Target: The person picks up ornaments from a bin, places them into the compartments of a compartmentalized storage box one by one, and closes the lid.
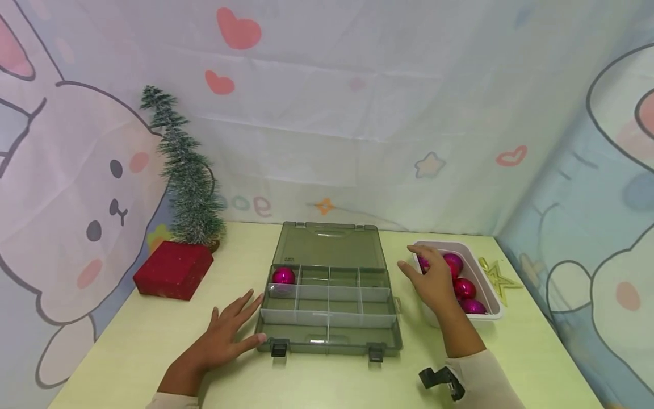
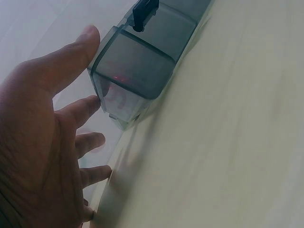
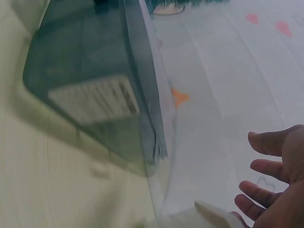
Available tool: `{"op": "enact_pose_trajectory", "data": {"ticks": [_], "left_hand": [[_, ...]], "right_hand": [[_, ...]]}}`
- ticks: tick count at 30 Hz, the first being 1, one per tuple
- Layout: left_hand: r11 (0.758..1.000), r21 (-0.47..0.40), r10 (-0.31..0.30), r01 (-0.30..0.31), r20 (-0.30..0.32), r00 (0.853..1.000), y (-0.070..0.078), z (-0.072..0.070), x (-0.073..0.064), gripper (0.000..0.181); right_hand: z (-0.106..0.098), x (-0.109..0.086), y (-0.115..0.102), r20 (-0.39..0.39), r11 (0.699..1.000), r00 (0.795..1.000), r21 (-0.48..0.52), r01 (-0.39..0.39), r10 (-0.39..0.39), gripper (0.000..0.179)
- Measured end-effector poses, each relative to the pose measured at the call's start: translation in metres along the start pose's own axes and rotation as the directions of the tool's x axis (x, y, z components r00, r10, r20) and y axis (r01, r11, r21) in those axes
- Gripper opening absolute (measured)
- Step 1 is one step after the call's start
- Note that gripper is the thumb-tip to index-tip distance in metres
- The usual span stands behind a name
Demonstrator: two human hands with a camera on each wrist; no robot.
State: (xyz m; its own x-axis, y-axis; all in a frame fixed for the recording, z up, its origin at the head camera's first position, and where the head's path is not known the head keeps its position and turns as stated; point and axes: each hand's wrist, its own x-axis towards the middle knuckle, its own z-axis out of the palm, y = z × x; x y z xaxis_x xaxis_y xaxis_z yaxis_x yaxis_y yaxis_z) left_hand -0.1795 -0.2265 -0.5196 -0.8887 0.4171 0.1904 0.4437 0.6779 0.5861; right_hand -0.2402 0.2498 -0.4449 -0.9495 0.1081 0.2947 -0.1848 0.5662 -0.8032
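Note:
A greenish see-through organizer box [image 1: 327, 332] lies with its lid [image 1: 332, 244] folded back, divided into several compartments. One shiny magenta bauble [image 1: 283, 276] sits in its back left compartment. My left hand [image 1: 222, 335] spreads its fingers along the box's left side, thumb at the front corner; the left wrist view shows thumb and forefinger right at the box wall [image 2: 128, 61]. Over the left rim of a white tub [image 1: 493, 309] my right hand [image 1: 434, 281] hovers with nothing in its fingers. Several red and magenta baubles [image 1: 464, 288] lie in the tub, partly hidden by that hand.
At the back left stands a small artificial Christmas tree [image 1: 191, 187], with a red box [image 1: 174, 270] in front of it. A gold star ornament [image 1: 499, 279] lies right of the tub. Printed cloth [image 1: 327, 130] hangs behind the table.

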Motion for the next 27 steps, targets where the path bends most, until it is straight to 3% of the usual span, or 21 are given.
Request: {"op": "enact_pose_trajectory", "data": {"ticks": [5, 12, 18, 27], "left_hand": [[1.0, 0.002, -0.003, 0.003, -0.001, 1.0, -0.001, 0.0, 0.0, 0.084], [1.0, -0.001, 0.008, -0.008, 0.0, 1.0, -0.001, 0.001, 0.001, 0.084], [1.0, 0.001, 0.008, -0.008, 0.0, 1.0, 0.0, 0.0, 0.0, 0.084], [1.0, 0.007, 0.005, -0.005, 0.002, 1.0, 0.001, -0.001, 0.0, 0.084]], "right_hand": [[-0.02, 0.002, 0.013, -0.053, 0.999, 0.999, -0.03, -0.015, 0.013, 0.05], [-0.046, 0.002, 0.033, -0.024, 0.987, 0.992, -0.094, -0.127, 0.126, 0.055], [-0.061, 0.007, 0.051, -0.022, 0.969, 0.994, -0.219, -0.113, 0.111, 0.052], [-0.065, 0.013, 0.066, 0.055, 0.95, 0.99, -0.295, -0.106, 0.128, 0.055]]}}
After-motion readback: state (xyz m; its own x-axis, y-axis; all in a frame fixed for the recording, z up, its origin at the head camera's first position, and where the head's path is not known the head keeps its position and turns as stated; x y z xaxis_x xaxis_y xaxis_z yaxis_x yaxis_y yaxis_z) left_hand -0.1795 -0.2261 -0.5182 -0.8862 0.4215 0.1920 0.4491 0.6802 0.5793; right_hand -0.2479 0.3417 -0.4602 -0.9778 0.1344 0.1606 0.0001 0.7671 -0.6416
